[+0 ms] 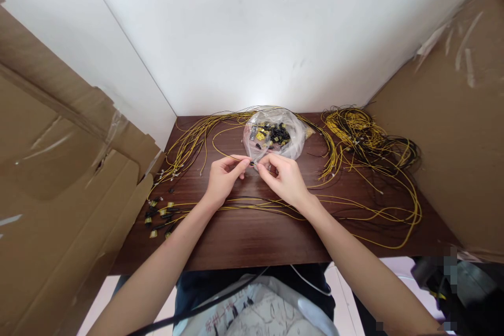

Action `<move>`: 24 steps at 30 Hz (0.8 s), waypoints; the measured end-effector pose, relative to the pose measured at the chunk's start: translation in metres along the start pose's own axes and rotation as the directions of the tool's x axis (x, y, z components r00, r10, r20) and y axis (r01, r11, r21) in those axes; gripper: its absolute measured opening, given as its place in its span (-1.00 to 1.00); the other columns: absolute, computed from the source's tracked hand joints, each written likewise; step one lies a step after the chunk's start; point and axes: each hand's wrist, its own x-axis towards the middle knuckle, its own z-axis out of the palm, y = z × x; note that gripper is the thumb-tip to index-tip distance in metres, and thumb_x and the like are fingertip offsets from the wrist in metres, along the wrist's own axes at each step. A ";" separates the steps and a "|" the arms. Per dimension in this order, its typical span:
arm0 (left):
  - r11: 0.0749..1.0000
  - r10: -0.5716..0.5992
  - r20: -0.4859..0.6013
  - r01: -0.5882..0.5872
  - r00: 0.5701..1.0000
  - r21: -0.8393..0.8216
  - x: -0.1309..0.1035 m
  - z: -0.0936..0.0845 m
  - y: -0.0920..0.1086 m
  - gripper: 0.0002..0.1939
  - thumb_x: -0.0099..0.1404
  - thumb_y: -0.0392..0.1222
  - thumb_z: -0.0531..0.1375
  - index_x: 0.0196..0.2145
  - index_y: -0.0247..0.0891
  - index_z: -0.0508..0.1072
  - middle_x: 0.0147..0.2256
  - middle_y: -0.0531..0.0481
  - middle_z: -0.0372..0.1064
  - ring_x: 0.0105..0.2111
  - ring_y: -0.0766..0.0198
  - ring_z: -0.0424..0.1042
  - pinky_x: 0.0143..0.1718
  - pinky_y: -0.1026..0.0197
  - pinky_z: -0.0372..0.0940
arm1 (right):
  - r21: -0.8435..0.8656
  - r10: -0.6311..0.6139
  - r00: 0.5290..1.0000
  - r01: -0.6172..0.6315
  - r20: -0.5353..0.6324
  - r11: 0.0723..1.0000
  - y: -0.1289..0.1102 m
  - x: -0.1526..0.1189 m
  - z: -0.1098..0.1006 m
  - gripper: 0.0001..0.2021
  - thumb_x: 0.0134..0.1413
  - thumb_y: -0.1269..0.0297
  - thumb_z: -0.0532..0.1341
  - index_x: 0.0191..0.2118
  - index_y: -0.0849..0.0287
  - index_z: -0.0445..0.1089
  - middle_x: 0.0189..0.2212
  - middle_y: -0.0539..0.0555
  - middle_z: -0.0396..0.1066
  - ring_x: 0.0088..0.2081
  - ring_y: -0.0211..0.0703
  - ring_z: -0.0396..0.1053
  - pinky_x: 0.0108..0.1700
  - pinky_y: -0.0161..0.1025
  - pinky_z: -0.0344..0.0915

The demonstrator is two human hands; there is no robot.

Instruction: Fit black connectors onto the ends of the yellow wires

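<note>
Near the middle of the dark brown table, my left hand (pixel 225 177) pinches a small black connector (pixel 252 163) between thumb and forefinger. My right hand (pixel 284 177) meets it from the right, its thumb and forefinger closed at the other end of the connector; what exactly they grip is too small to make out. A yellow wire (pixel 214 142) loops up and round to the left fingertips. Just beyond both hands stands an open clear plastic bag (pixel 297 134) holding black and yellow connectors (pixel 279 134).
Yellow and black wires (pixel 192 142) fan out at the left, and a tangled wire bundle (pixel 354 128) lies at the right. Several wired connectors (pixel 163 211) rest at the table's left front. Cardboard (pixel 59 178) flanks the left side, more cardboard (pixel 444 131) the right; a white wall (pixel 252 37) rises behind.
</note>
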 end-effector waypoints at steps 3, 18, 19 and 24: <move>1.000 0.017 0.021 -0.017 1.000 0.016 -0.001 0.000 0.000 -0.77 0.11 -0.12 0.26 -0.34 -0.35 0.53 -0.54 0.02 0.38 -0.59 0.42 0.24 -0.49 0.33 0.20 | -0.007 0.006 1.000 -0.006 0.000 1.000 0.000 0.000 0.000 -0.87 0.13 0.33 0.10 -0.40 0.20 0.32 -0.51 -0.01 0.32 -0.48 -0.29 0.23 -0.42 -0.34 0.11; 0.997 0.009 0.087 -0.016 0.996 0.072 -0.002 0.000 -0.002 -0.77 0.09 -0.18 0.28 -0.29 -0.34 0.50 -0.54 0.04 0.35 -0.57 0.41 0.25 -0.50 0.35 0.19 | -0.015 -0.002 0.999 0.003 0.032 1.000 0.003 0.000 0.000 -0.86 0.14 0.34 0.10 -0.40 0.19 0.34 -0.52 -0.01 0.32 -0.48 -0.28 0.23 -0.41 -0.35 0.11; 0.997 0.011 0.087 -0.018 0.996 0.078 -0.003 0.000 -0.002 -0.77 0.09 -0.18 0.28 -0.29 -0.34 0.50 -0.54 0.04 0.35 -0.57 0.41 0.25 -0.50 0.35 0.19 | -0.016 -0.002 0.999 0.003 0.033 1.000 0.003 0.000 0.000 -0.86 0.14 0.34 0.10 -0.40 0.19 0.34 -0.51 -0.01 0.33 -0.47 -0.28 0.23 -0.41 -0.35 0.11; 0.996 0.028 0.089 -0.035 0.996 0.084 -0.003 0.001 -0.001 -0.78 0.08 -0.16 0.28 -0.32 -0.33 0.52 -0.51 0.01 0.37 -0.57 0.39 0.26 -0.51 0.34 0.18 | -0.022 -0.001 0.999 0.002 0.034 1.000 0.003 0.000 -0.001 -0.86 0.15 0.34 0.10 -0.39 0.20 0.35 -0.51 -0.01 0.34 -0.47 -0.28 0.24 -0.40 -0.35 0.12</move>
